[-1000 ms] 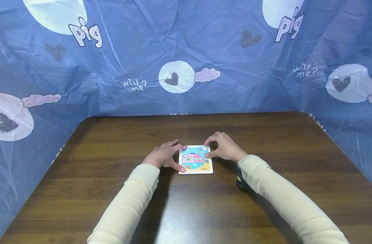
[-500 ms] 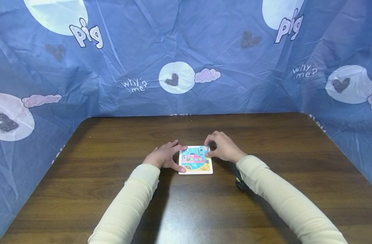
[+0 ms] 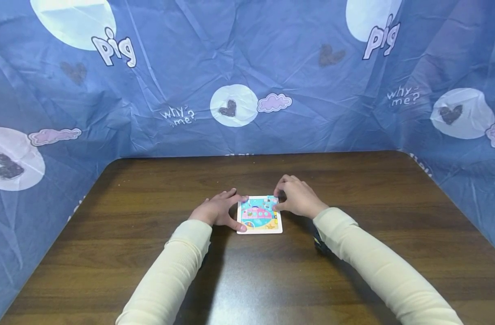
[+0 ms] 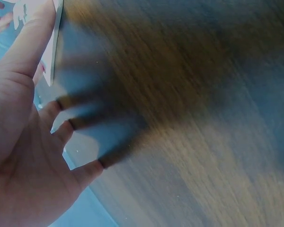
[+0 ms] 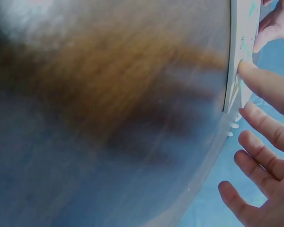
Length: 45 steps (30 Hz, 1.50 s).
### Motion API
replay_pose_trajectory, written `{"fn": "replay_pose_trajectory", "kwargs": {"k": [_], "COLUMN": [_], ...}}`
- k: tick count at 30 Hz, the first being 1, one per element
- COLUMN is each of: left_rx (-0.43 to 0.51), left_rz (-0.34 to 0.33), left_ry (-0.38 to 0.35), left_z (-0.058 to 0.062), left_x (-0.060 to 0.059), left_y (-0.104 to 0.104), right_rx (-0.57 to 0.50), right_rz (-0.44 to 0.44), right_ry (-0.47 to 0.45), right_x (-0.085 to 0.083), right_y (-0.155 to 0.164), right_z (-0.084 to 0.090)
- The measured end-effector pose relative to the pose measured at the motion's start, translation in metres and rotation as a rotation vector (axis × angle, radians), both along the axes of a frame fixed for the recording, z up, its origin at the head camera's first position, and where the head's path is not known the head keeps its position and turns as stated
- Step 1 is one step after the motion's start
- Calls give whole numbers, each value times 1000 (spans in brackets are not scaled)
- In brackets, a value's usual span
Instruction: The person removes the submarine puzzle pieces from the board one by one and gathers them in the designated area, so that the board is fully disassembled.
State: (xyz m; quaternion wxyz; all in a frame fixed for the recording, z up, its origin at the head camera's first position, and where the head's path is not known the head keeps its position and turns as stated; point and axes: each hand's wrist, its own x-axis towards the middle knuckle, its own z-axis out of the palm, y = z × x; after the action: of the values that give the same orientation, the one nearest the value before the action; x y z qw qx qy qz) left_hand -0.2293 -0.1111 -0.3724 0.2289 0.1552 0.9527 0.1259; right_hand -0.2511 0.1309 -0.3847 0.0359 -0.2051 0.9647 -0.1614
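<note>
A small square jigsaw puzzle (image 3: 256, 214) in a white frame lies flat on the table, printed with a pink submarine on blue water. My left hand (image 3: 216, 209) rests at its left side, thumb on the near left corner and index finger on the far left corner, fingers spread. At the far right corner my right hand (image 3: 298, 197) pinches a puzzle piece (image 3: 270, 202) between thumb and index finger. In the right wrist view that piece (image 5: 245, 96) stands tilted up from the frame, and the other fingers of this hand are held apart from it.
The brown wooden table (image 3: 247, 280) reaches to a blue printed cloth (image 3: 158, 81) hung behind and at both sides. A dark strap or device (image 3: 319, 241) shows under the right cuff.
The piece in my right hand has shifted and tilted slightly at the far right corner, the right fingers moving a little with it. My left hand stays in place on the puzzle.
</note>
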Motion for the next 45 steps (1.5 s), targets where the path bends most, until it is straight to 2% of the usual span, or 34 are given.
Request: {"fn": "replay_pose_trajectory", "kwargs": {"k": [6, 14, 18, 29, 36, 45], "left_rx": [-2, -7, -10, -6, 20, 27], "left_rz": [2, -1, 2, 22, 44, 38], "left_ry": [-10, -5, -2, -18, -28, -23], "left_z": [-1, -2, -1, 0, -1, 0], "left_x": [0, 0, 1, 1, -1, 0], "left_y": [1, 1, 2, 4, 3, 2], "right_rx": [30, 13, -23, -110, -136, -138], "right_rz": [18, 65, 68, 124, 76, 45], "right_ry": [32, -71, -92, -56, -88, -66], "right_x": [0, -4, -5, -8, -10, -16], "right_y": [3, 8, 10, 14, 28, 53], "right_z": [1, 1, 0, 4, 17, 19]}}
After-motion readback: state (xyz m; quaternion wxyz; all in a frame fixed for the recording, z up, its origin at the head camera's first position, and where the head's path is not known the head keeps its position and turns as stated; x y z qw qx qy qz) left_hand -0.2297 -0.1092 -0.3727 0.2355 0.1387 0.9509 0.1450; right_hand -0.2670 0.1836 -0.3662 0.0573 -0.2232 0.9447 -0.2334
